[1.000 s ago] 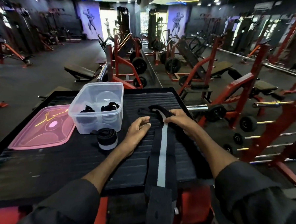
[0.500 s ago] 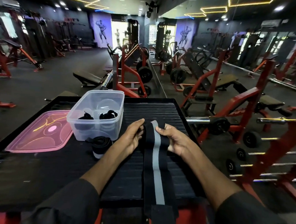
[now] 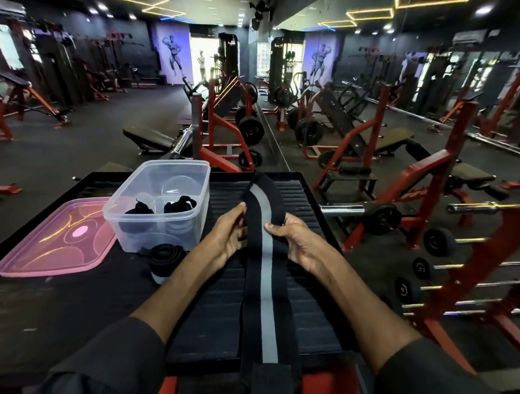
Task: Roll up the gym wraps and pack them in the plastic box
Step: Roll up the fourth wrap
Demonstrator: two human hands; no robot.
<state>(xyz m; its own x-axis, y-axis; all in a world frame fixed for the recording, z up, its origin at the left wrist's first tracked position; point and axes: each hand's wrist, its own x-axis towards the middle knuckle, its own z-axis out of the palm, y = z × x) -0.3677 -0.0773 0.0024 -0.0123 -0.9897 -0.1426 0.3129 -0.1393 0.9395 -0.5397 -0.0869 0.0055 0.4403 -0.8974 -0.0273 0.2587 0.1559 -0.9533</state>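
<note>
We are holding the gym wrap [image 3: 258, 287] by its two long edges, close to its far end. The left hand [image 3: 228, 240] is pinching the left edge with the thumb on top and the fingers curled under, and the right hand [image 3: 295, 239] is gripping the right edge, its thumb pressing on the black band beside the grey stripe. The wrap's long axis is running straight away from us: its tail is hanging over the near edge of the ribbed mat [image 3: 314, 293], and it is passing up between the hands to a free end curving just beyond them. The hands are sitting level, one on either side, neither nearer, and the length to be rolled is lying between them and our body. We are judging that the rolling needs to start at that far end and travel toward us. The plastic box [image 3: 160, 241] is standing just left of the left hand, with rolled wraps [image 3: 180, 204] inside and a finished roll [image 3: 163, 256] lying against or just beside its near wall.
</note>
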